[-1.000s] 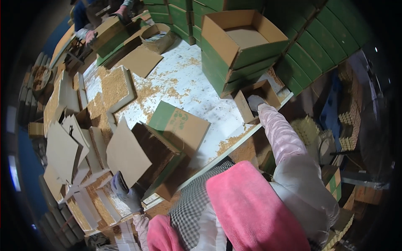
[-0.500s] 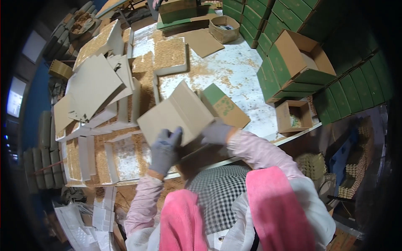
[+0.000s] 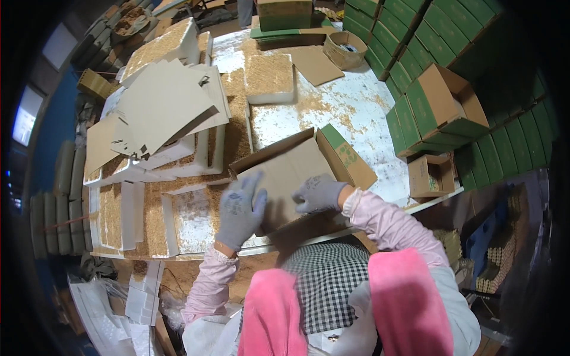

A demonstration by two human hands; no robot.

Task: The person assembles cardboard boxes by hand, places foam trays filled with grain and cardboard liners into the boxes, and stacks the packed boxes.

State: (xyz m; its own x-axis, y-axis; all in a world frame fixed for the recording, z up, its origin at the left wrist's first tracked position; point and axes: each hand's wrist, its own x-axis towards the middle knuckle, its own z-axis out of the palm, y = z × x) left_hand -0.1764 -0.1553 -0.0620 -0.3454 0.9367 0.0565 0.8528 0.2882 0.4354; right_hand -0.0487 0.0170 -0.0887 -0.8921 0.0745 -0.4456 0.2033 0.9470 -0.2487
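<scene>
In front of me an open cardboard box [image 3: 274, 142] with a green-printed side flap [image 3: 349, 155] stands tilted across the table edge. A plain cardboard sheet [image 3: 288, 169] lies flat inside it, between the walls. My left hand [image 3: 240, 210], in a grey glove, is at the box's left side, fingers stretched and thumb apart, slightly blurred. My right hand [image 3: 320, 194], gloved alike, rests on the right part of the sheet with its fingers curled in and nothing visible in them. What lies beneath the sheet is hidden.
Loose cardboard sheets [image 3: 166, 110] are piled at the left on white foam trays [image 3: 270, 80] filled with brown grain-like material. Green boxes [image 3: 409, 118] are stacked at the right, near a small open carton [image 3: 430, 176]. A round container [image 3: 345, 50] stands at the back.
The cardboard sheet, earlier slanted and creased above the box, now lies flat within it. My right hand has moved from the sheet's edge onto its surface; my left hand has spread its fingers.
</scene>
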